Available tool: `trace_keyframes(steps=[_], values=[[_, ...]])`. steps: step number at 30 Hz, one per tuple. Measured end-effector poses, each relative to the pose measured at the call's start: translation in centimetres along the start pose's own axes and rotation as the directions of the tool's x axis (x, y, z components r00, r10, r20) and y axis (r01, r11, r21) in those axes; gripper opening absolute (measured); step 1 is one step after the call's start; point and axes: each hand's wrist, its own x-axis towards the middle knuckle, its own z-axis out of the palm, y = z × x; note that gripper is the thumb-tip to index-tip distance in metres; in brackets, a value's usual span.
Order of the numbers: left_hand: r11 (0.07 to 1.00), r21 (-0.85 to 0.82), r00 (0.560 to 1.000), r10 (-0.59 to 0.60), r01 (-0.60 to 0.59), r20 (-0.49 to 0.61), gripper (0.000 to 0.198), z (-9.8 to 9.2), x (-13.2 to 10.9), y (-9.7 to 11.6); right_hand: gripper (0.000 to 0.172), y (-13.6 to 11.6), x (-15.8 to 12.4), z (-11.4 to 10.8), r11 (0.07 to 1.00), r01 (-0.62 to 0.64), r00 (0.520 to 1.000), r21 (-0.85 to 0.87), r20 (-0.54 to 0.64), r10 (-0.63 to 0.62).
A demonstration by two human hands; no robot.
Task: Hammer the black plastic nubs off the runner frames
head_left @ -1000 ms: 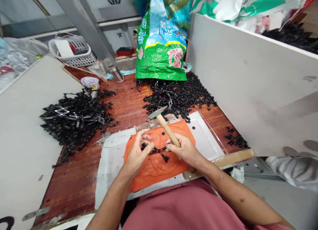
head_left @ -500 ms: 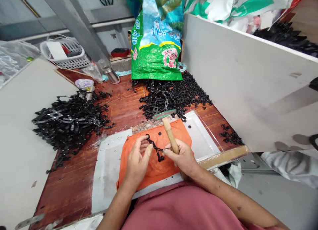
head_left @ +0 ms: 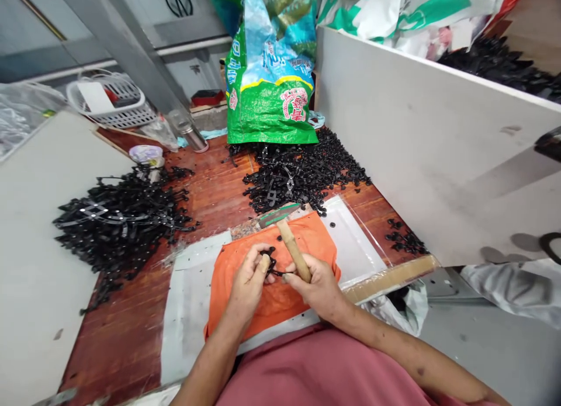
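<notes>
My left hand [head_left: 253, 274] is closed around a small black jointed linkage [head_left: 268, 260], its links now bunched at the fingertips. One thin arm of that linkage reaches across to my right hand [head_left: 316, 283], whose thumb and finger meet at its end. The same right hand grips the wooden handle of a hammer [head_left: 293, 249], and the hammer's head points away from me. Both hands are over an orange cloth [head_left: 239, 312]. Near the hammer handle a small black disc [head_left: 279, 238] lies on the cloth.
A pile of black linkages [head_left: 118, 219] lies at the left. Many small black parts [head_left: 302, 175] are heaped behind the cloth, below a green and blue bag [head_left: 272, 102]. A grey panel [head_left: 394, 137] stands at the right. A metal flask [head_left: 193, 137] and white basket [head_left: 111, 102] are behind.
My left fingers have closed on the linkage, which was stretched between both hands and is now bunched up. The hammer has shifted slightly left with my right hand.
</notes>
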Motion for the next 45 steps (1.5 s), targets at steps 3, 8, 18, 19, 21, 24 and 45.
trace_keyframes(steps=[3,8,18,19,21,24,45], values=[[0.996,0.088,1.000,0.017,-0.017,0.003,0.039,-0.4,0.4,-0.3,0.011,0.4,0.1,0.2,1.000,0.003,1.000,0.006,0.010,-0.003],[0.936,0.331,0.991,0.130,-0.120,-0.008,0.024,-0.6,1.1,0.7,0.012,1.6,0.3,0.5,0.999,-0.012,1.000,0.031,0.001,0.012],[0.918,0.359,0.985,0.170,-0.169,0.029,0.025,-1.1,3.3,0.1,0.016,1.2,0.5,-0.9,1.000,-0.017,1.000,0.011,0.020,0.016],[0.935,0.327,0.990,0.137,-0.137,0.022,0.027,-1.4,3.9,0.0,0.019,1.1,0.5,-1.4,1.000,-0.014,1.000,-0.008,0.021,0.014],[0.956,0.286,0.998,0.063,-0.065,0.016,0.032,-1.9,5.0,0.0,0.024,1.0,0.1,-2.9,0.998,-0.008,1.000,-0.060,0.014,0.009],[0.968,0.250,0.997,-0.046,0.028,0.066,0.037,-2.1,6.0,0.5,0.020,1.2,-0.9,-5.4,0.970,0.000,1.000,-0.244,-0.004,-0.001],[0.886,0.462,0.992,-0.077,0.024,0.095,0.030,-0.9,5.9,1.1,0.037,1.9,-2.3,-7.7,0.844,-0.038,0.998,-0.535,0.021,0.058]])
